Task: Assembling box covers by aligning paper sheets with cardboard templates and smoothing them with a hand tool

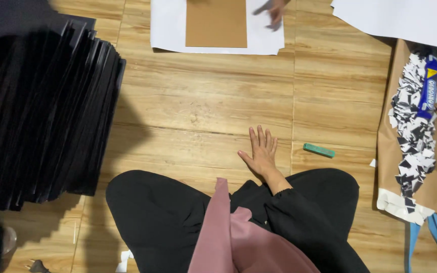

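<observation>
Right hand [262, 151] flat on the floor [193, 111], fingers spread, grasping nothing (left hand out of view). Between sheets probably; black stack [46, 116] needed reaching next.

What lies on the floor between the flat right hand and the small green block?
Nothing: the head view shows only bare wooden floor, with one plank seam, between the right hand and the green block.

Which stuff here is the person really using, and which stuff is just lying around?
In use or nearest the hands:
- right hand, flat on the wooden floor, holding nothing
- green bar, closest to it

Just lying about:
- stack of black sheets
- paper scraps on brown paper
- brown card on white paper, by another person's hand
</observation>
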